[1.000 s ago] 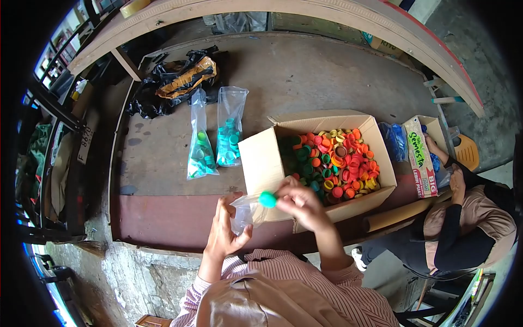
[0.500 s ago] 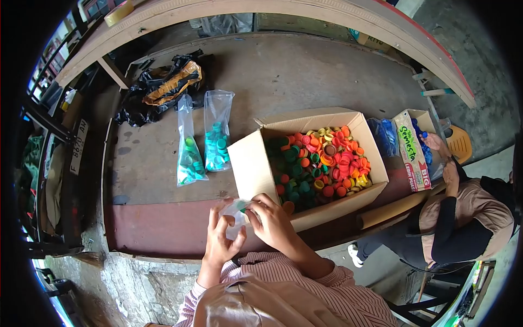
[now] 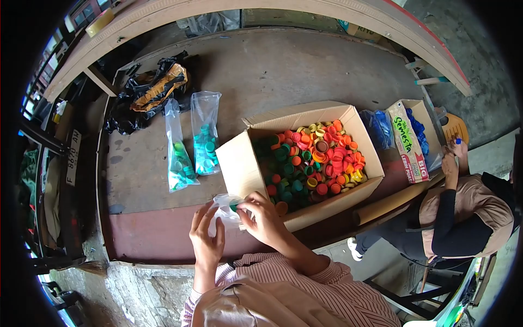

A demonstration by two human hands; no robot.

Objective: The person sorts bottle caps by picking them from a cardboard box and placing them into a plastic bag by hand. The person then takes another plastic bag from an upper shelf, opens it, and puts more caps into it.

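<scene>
The green cap (image 3: 233, 207) is at the clear bag (image 3: 227, 216), just over the table's near edge, though I can't tell from here whether it sits inside the mouth or only against it. The right hand (image 3: 260, 217) has it pinched, thumb and fingers drawn close together. The left hand (image 3: 207, 231) is on the other side of the bag, its fingers curved and its thumb standing apart, the film bunched between them; how firmly it has hold I can't tell. Just beyond the right hand stands the open cardboard box (image 3: 236, 168), 1 flap folded out towards the left, with loose caps (image 3: 332, 158) heaped inside: green on the left, red, orange and yellow towards the right. To the left of the box, 2 clear bags lie side by side on the brown table (image 3: 294, 65), a slimmer bag (image 3: 181, 166) and a wider bag (image 3: 206, 150), both with green and teal caps at the bottom. Behind them is a crumpled heap of black plastic (image 3: 143, 92) with brown tape on it. Over on the right, a co-worker (image 3: 463, 212) holds 1 blue cap (image 3: 458, 141) beside a smaller printed box (image 3: 406, 147) with blue pieces in it, and a cardboard tube (image 3: 387, 206) lies along the table's edge.
</scene>
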